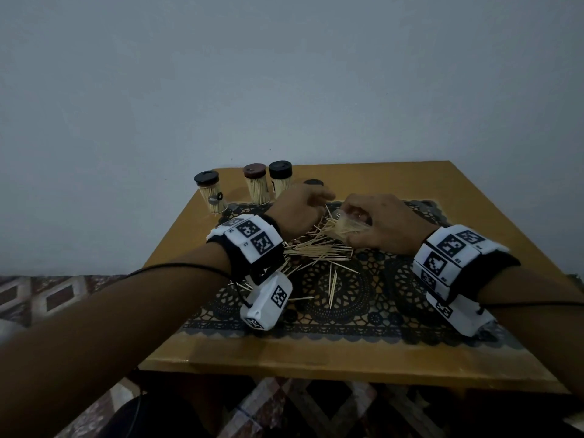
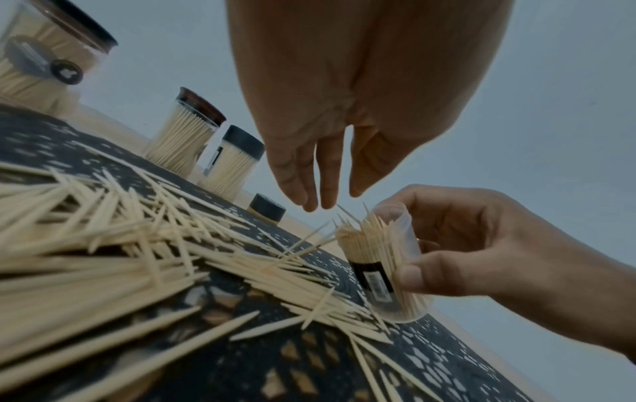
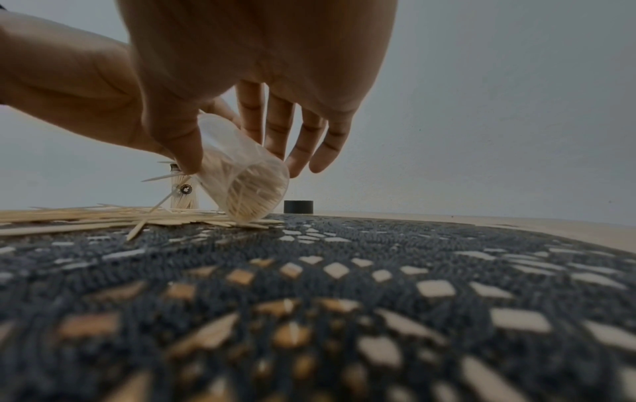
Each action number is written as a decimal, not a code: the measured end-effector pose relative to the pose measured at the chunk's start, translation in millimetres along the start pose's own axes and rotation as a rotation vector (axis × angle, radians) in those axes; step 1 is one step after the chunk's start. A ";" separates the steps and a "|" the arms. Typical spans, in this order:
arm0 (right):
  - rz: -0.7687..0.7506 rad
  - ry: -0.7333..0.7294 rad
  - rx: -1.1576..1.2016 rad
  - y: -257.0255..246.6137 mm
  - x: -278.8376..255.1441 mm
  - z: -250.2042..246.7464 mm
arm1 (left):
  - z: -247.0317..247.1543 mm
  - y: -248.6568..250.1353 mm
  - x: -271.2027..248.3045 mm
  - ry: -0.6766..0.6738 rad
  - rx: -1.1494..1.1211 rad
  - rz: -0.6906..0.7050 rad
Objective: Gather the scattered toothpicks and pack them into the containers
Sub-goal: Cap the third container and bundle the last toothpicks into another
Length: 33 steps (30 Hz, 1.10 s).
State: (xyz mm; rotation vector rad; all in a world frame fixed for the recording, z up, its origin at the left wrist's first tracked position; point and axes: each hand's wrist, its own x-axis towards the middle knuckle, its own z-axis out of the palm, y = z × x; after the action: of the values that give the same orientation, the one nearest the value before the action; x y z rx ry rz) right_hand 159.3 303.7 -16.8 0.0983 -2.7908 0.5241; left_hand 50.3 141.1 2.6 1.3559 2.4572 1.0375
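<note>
Roughly most of the way: three capped containers [image 1: 256, 188] stand full of toothpicks at the far left of the table [image 1: 316, 352], just beyond the lace mat [image 1: 373, 298]. A fourth, the open container [image 2: 385, 261], is tilted with its base on the mat, already stuffed near full, tips poking out of the mouth. Right hand [image 1: 384, 224] grips it, thumb on one side, fingers curled round the other. Left hand [image 1: 298, 210] hovers just over the mouth, fingers straight and close together, holding nothing that I can see. Loose toothpicks [image 1: 319, 248] lie in a big scatter on the mat, between and below the hands. A black lid [image 3: 298, 206] sits on the table behind. Left to do, by my read: gather the pile, fill, cap.
</note>
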 end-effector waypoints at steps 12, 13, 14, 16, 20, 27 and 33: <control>-0.014 0.019 0.010 4.1 1.2 1.2 | 4.4 -8.9 -12.3 0.123 0.082 0.045; -0.016 0.018 0.009 4.1 1.2 1.5 | 7.3 -6.7 -12.5 0.129 0.074 0.045; -0.018 0.019 0.009 4.1 1.2 1.5 | 10.1 -4.0 -12.8 0.140 0.075 0.052; -0.013 0.024 0.012 5.5 0.9 1.4 | 13.0 1.7 -14.0 0.188 0.105 0.086; -0.012 0.023 0.014 5.4 0.4 1.9 | 7.6 -5.5 -16.4 0.202 0.137 0.143; -0.032 0.016 0.044 2.7 0.1 1.0 | 0.1 -3.4 -24.0 -0.220 0.187 0.022; -0.041 0.019 0.083 1.1 -0.8 0.6 | -1.8 0.0 -23.8 -0.281 0.115 -0.004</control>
State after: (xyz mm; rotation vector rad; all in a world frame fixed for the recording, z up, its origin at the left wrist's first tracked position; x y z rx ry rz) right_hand 159.8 304.5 -18.0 0.1669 -2.7424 0.6274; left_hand 63.2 121.4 -0.5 1.4201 2.3377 0.6595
